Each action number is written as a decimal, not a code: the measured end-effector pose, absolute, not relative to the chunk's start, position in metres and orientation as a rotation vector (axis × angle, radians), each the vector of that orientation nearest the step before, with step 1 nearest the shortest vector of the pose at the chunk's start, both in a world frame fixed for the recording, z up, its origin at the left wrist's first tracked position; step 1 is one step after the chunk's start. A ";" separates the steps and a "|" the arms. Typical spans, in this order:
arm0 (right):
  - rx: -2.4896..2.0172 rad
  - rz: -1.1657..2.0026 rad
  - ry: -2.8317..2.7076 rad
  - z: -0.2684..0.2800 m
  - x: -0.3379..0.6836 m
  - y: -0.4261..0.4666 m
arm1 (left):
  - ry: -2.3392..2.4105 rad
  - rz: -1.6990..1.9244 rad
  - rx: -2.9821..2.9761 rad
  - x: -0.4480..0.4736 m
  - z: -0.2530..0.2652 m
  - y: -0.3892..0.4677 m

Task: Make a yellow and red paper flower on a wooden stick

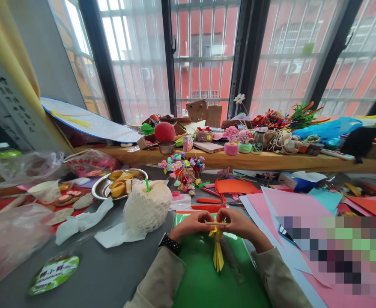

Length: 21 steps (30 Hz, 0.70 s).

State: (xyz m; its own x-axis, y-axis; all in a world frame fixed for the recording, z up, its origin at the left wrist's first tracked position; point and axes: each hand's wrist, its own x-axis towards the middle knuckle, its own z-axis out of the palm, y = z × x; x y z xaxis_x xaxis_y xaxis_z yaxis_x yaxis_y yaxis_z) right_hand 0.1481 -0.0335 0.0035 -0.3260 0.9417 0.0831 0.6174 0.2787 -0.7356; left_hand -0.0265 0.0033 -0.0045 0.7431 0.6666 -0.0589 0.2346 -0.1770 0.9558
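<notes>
My left hand and my right hand come together over a green plastic sheet. Between their fingertips they hold a thin tan strip level, one end pinched in each; whether it is wood or folded paper I cannot tell. Just below hangs a yellow pleated paper piece, narrow at the top and fanned at the bottom. How it joins the strip is hidden by the fingers. A translucent narrow sleeve or ruler-like piece lies beside it on the green sheet.
Pink and white paper sheets lie on the right, under a blurred-out patch. A net-wrapped coconut with a green straw stands left, near a metal bowl of banana peels. Colourful craft flowers sit ahead, below a crowded windowsill.
</notes>
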 end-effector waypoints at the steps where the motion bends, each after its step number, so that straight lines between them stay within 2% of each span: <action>1: -1.398 0.838 -2.038 0.003 0.148 -0.033 | 0.715 0.445 1.747 -0.026 -0.005 0.003; 21: -1.371 0.774 -1.971 0.005 0.144 -0.038 | 0.721 0.525 1.752 -0.022 -0.013 0.007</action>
